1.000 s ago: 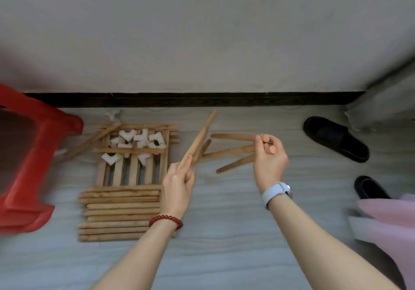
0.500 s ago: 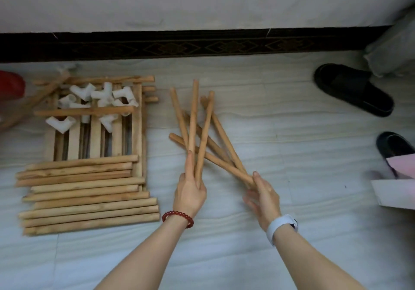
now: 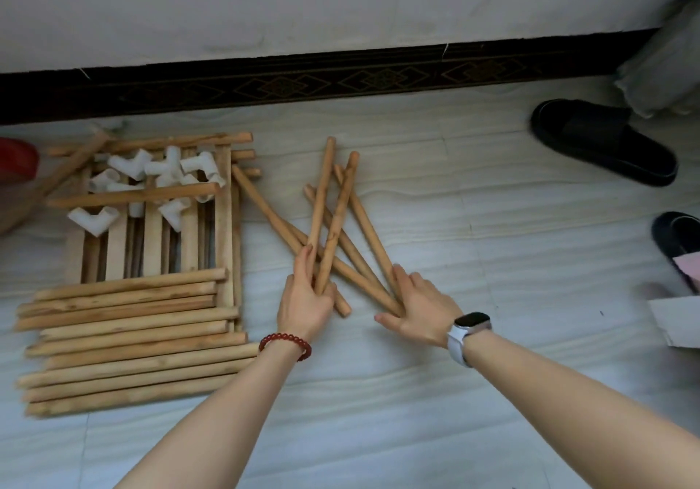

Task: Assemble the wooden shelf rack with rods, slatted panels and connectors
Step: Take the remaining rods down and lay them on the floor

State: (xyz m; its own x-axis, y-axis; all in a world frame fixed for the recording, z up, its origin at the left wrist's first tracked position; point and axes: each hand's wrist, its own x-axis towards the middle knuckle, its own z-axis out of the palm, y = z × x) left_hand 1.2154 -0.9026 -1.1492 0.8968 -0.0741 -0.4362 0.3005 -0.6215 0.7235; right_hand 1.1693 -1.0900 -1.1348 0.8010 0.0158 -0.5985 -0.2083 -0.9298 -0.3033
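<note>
Several short wooden rods lie crossed on the pale floor at the centre. My left hand grips the near ends of two of them, which point away from me. My right hand lies flat with straight fingers on the near ends of the other rods. To the left is a stack of slatted panels with white plastic connectors heaped on its far half. A pile of longer rods lies across its near half.
A dark patterned skirting board runs along the wall behind. Two black slippers lie at the right, with white paper near them. A red stool's edge shows at the far left.
Both hands brought the short rods down from the air onto the floor. One rod now lies slanted toward the panels. My right hand went from gripping rods to lying flat on them.
</note>
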